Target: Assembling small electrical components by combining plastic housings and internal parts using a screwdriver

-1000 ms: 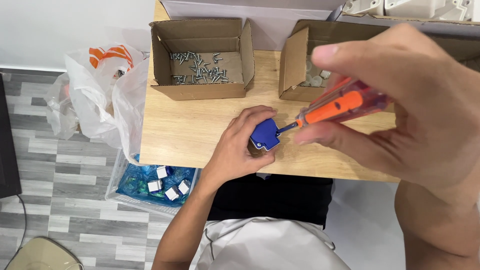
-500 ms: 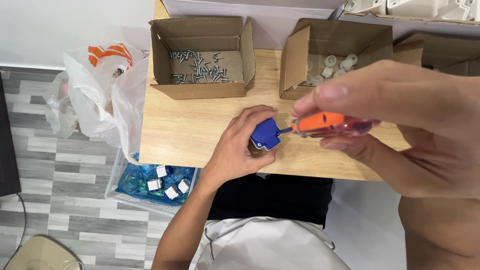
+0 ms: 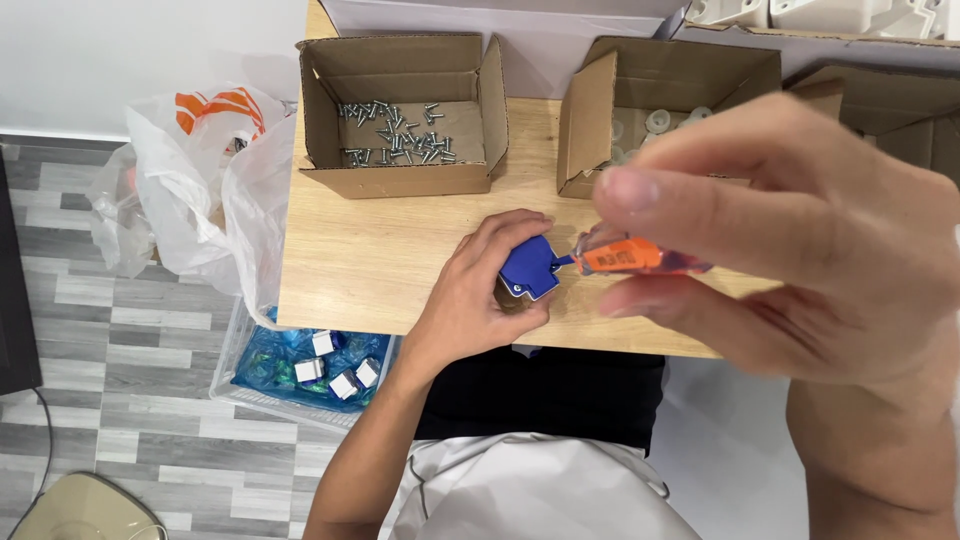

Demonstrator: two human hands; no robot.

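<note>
Turned a little since a second ago, the orange screwdriver now lies flatter in the right hand, its pinching grip driving into the blue part clasped by the left hand above the wooden surface, so the fastening looks under way.

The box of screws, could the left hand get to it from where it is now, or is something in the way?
Probably yes. The box of screws sits open-topped just beyond the left hand, with only bare table between them. But that hand is gripping the blue part, so it would likely need to let go first.
</note>
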